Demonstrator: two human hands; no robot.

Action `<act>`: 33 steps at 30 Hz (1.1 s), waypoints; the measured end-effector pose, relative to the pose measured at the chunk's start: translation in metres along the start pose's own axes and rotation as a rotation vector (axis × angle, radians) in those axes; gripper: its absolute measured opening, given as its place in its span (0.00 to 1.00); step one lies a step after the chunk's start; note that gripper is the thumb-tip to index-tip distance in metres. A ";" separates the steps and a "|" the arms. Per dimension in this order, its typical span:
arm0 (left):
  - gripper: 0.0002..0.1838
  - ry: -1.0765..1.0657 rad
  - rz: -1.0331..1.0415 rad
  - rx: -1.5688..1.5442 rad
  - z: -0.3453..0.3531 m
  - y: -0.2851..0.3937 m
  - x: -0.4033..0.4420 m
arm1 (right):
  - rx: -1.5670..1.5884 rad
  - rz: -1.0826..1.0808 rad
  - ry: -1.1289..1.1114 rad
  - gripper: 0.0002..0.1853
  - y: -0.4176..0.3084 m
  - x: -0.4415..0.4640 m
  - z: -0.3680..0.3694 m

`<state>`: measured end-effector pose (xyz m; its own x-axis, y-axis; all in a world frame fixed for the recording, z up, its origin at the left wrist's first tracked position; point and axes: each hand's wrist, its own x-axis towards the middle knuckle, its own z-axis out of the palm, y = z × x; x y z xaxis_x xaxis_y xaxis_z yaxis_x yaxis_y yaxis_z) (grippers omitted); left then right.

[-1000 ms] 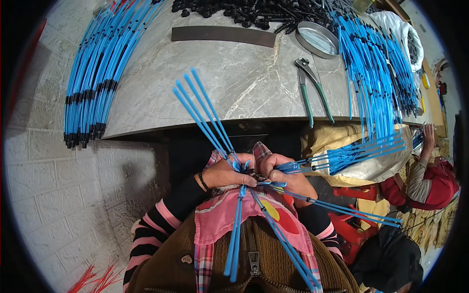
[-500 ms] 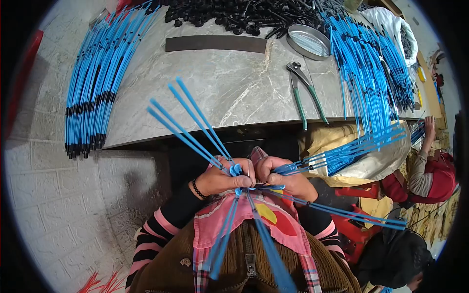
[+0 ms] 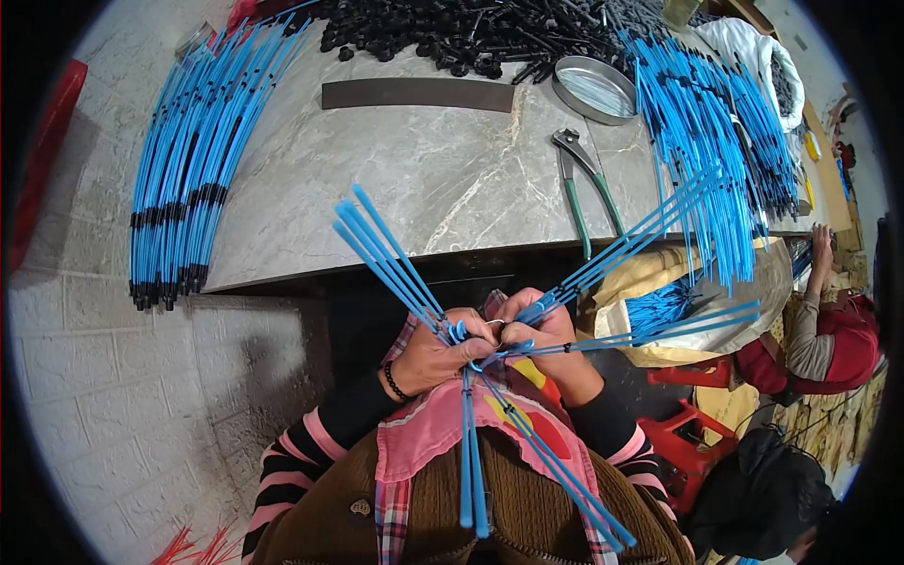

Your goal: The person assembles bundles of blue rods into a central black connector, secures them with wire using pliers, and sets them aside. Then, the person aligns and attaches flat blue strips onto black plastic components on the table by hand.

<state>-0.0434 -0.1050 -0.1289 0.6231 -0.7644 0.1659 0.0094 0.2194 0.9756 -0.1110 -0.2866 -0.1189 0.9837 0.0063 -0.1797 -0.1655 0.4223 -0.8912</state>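
The left hand and right hand meet above the lap, just short of the table, with the blue rods between them. The left hand is closed on the rods near where they converge, thumb and fingertips pinched; the right hand grips others close by. A thin pale wire curves between the fingertips, though where its ends go cannot be told. The rods fan out from there in several groups — up to the left, up to the right, out to the right, and down across the apron and jacket. A black bracelet circles the left wrist.

On the table, a bundle of blue rods lies at the left, its black ends jutting past the edge. A dark strip lies below a heap of black parts. Right of the strip sits a round tin with thin pieces inside, and near it the pliers, green handles toward the person. A larger pile of blue rods hangs over the near edge, beside an open sack holding more. Further right — a co-worker in red.
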 end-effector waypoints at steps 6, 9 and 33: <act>0.07 0.074 -0.111 -0.210 0.001 -0.010 -0.005 | -0.199 -0.111 -0.045 0.10 -0.012 0.000 0.005; 0.08 0.044 -0.176 -0.211 -0.001 -0.003 -0.006 | -0.256 -0.012 -0.068 0.10 -0.024 -0.001 0.006; 0.13 -0.095 -0.315 -0.189 -0.016 0.007 -0.001 | -0.161 0.059 -0.285 0.08 -0.018 -0.004 0.001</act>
<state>-0.0317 -0.0927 -0.1244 0.4913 -0.8631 -0.1171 0.3389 0.0656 0.9386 -0.1118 -0.2933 -0.1022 0.9483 0.2896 -0.1297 -0.2098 0.2656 -0.9410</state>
